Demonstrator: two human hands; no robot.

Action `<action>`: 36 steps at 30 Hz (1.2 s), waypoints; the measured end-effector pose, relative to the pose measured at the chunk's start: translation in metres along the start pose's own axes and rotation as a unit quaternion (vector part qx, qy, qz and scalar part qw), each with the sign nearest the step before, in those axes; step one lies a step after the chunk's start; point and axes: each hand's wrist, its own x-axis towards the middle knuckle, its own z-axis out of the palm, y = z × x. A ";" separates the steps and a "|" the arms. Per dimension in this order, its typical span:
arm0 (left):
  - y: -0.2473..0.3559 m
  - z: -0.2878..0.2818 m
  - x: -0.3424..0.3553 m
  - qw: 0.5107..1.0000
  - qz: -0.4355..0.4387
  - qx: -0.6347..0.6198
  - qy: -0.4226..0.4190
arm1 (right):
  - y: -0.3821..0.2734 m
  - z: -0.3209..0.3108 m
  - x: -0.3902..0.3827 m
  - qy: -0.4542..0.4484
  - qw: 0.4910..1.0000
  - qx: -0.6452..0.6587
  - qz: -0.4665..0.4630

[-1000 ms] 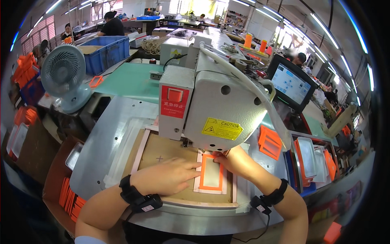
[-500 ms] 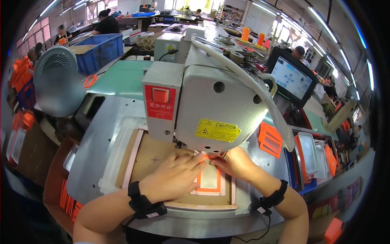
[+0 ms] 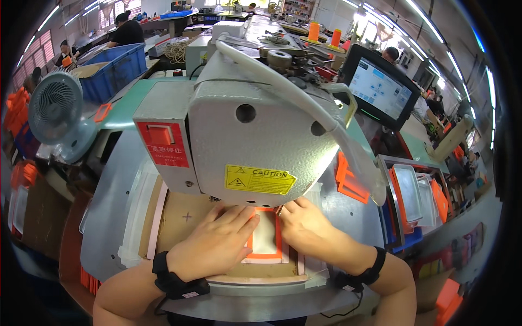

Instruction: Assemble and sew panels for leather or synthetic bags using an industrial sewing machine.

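Note:
An orange-edged rectangular panel with a pale middle lies on a brown board, under the head of a grey industrial sewing machine. Across the panel's left side rests my left hand, open and flat, fingers stretched toward the machine. My right hand is at the far right corner of the panel with its fingers curled together. A small dark bit shows by those fingertips, too small to name. The far end of the panel and the needle area are hidden beneath the machine head.
Close to my right hand lies an orange frame piece on the metal table. A crate with clear-windowed orange pieces stands to the right. A screen is behind it. At left are a fan and a blue bin.
The whole view has shifted, bringing the machine head nearer and leftward. My right thumb has come off the panel, and that hand is now curled at its edge. My left hand remains flat.

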 end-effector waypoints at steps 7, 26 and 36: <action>-0.007 0.000 -0.006 0.999 0.020 -0.023 0.012 | 0.022 0.006 -0.024 0.109 0.944 0.308 0.035; 0.029 -0.008 -0.014 0.996 0.054 0.009 -0.065 | -0.009 -0.017 -0.019 -0.057 0.972 0.208 0.092; 0.027 -0.003 -0.018 0.996 0.061 -0.060 -0.003 | 0.061 0.040 -0.183 0.184 0.844 0.327 0.383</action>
